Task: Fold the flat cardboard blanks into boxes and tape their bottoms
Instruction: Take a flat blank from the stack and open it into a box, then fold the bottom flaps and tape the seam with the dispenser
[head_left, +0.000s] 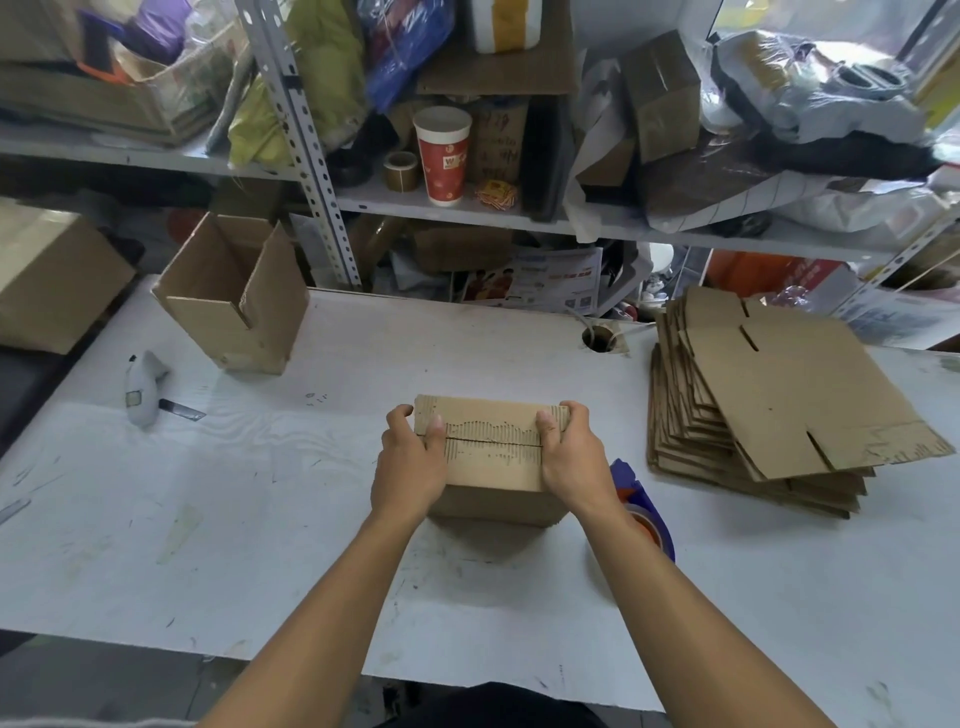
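A folded cardboard box (493, 447) stands on the white table (260, 493) in front of me, its closed flaps facing up with a seam across the middle. My left hand (410, 462) grips its left end, thumb on the flaps. My right hand (571, 457) grips the right end the same way. A stack of flat cardboard blanks (779, 395) lies at the right. A blue tape dispenser (644, 504) with orange-brown tape sits just behind my right wrist, partly hidden.
An open-topped folded box (234, 296) stands at the back left. A grey handheld device (143, 387) and a small blade lie at the left. A cable hole (600, 338) is in the table behind the box. Cluttered metal shelves (467, 208) rise behind.
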